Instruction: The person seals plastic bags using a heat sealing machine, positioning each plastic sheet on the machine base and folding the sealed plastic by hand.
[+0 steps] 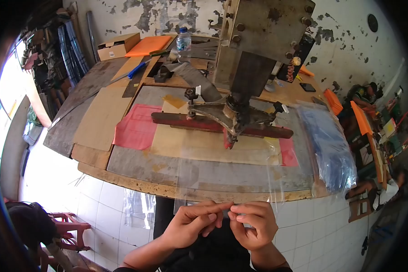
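Note:
My left hand (pixel 192 225) and my right hand (pixel 255 225) meet in front of the bench edge. The left index finger stretches across to the right fingertips, while its thumb and other fingers curl in. On the right, thumb and fingers are pinched together. Anything between the fingertips is too small to make out. Just beyond my hands, a clear plastic sheet (pixel 190 177) hangs over the bench edge and runs back under the press bar (pixel 167 119). Beneath the bar lie a tan sheet (pixel 204 156) and pink-red material (pixel 136 127).
The press column (pixel 263 27) rises behind the bar. Stacked clear plastic (pixel 328 147) lies at right. A bottle (pixel 183 44), blue-handled cutter (pixel 137 70), cardboard box (pixel 119 46) and orange sheets (pixel 150 46) stand behind. A red stool (pixel 75 231) is lower left; another person (pixel 367 95) sits far right.

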Demonstrator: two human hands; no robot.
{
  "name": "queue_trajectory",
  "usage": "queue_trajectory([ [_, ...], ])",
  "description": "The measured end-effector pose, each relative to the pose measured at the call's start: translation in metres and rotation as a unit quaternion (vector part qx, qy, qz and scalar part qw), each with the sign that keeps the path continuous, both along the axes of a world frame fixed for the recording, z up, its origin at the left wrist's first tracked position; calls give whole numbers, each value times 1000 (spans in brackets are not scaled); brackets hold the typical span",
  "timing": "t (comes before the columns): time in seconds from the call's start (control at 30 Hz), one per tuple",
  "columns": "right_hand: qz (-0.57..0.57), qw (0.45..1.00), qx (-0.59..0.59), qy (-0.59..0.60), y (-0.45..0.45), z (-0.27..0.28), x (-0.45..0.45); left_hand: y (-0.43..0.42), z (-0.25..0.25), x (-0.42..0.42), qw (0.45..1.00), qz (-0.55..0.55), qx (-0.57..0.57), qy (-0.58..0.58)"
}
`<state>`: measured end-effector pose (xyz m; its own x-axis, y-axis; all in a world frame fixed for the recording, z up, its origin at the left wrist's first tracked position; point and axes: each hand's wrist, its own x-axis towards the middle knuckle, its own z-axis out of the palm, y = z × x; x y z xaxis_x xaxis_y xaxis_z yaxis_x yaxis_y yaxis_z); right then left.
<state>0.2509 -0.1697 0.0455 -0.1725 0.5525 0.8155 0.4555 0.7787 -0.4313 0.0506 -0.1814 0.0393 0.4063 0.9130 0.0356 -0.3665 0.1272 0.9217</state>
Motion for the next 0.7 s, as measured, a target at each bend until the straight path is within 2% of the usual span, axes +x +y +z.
queue_trajectory([
  [0.13,-5,999,28,-15,2,-1,-4,-9,1,-5,999,-19,-12,33],
  [0.3,-6,998,39,-57,5,-1,0,-12,6,2,981,36,158,109],
  [0.43,3,996,18,-83,6,0,0,-18,19,1,972,29,149,180],
  [0.5,20,995,9,-94,7,-2,1,-20,30,1,961,17,110,251],
  [0.7,76,987,-23,-142,12,-8,4,-24,31,2,925,20,128,358],
])
